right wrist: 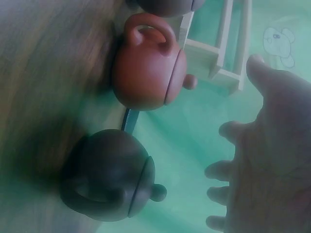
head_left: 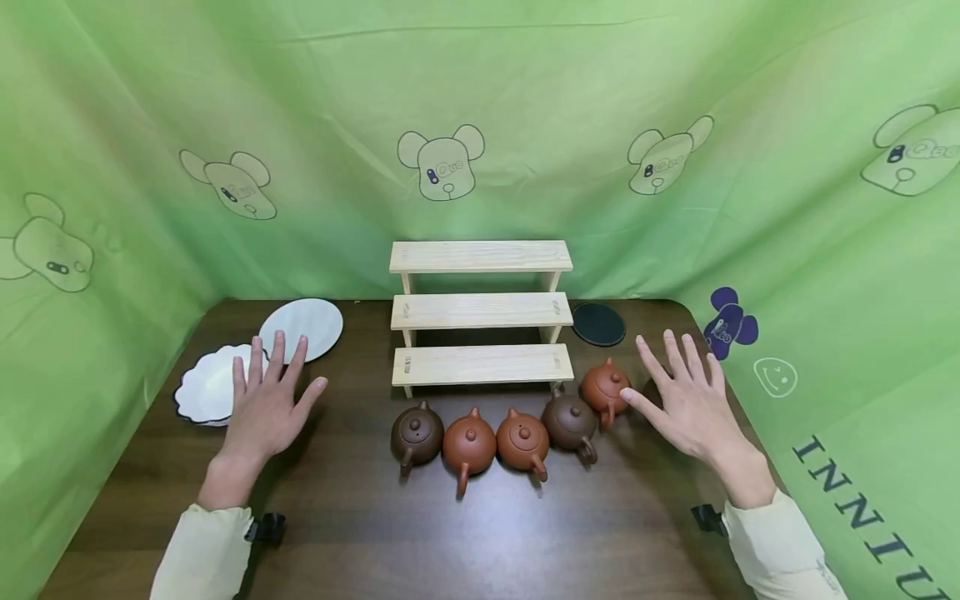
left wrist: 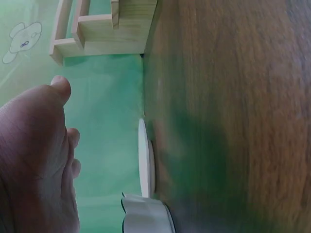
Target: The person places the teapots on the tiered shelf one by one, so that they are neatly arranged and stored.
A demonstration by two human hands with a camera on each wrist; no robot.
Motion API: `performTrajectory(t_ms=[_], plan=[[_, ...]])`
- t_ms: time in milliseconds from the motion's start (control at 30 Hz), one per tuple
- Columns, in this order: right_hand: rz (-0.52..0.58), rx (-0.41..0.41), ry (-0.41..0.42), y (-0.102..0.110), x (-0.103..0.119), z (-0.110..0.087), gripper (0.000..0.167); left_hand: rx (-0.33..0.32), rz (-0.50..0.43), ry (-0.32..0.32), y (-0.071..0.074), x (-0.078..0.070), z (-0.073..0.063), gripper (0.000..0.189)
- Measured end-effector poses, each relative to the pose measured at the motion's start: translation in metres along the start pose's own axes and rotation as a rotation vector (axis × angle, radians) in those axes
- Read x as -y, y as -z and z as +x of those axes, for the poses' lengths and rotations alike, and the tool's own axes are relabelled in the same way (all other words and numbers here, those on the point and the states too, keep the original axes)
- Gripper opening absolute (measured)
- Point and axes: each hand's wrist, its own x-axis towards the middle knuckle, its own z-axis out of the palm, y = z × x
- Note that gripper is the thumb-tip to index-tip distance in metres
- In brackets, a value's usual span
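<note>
Five small clay teapots (head_left: 517, 433) stand in a row on the dark table (head_left: 360, 533), none yet lifted, with the left hand (head_left: 264, 408) and right hand (head_left: 693, 404) spread flat and holding nothing, and beyond them the three-step wooden shelf (head_left: 481, 312) bare.

wooden step shelf (head_left: 481, 310), black coaster (head_left: 598, 323), green backdrop (head_left: 525, 100)

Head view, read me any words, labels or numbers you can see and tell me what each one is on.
"INNIU": large dark letters on the green cloth at the lower right, cut off by the picture's edge, so the word may run on.
The teapots, wooden shelf and plates show no readable text; the bear prints carry none either.
</note>
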Motion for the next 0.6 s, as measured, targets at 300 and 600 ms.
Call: performTrajectory(t_ms=[300, 600], plan=[[0.004, -0.077, 0.031, -0.005, 0.001, 0.000, 0.084, 0.012, -0.079, -0.007, -0.008, -0.013, -0.003, 0.077], [0.103, -0.313, 0.068, -0.014, -0.007, -0.011, 0.070, 0.027, -0.271, -0.014, -0.025, -0.036, 0.007, 0.071]])
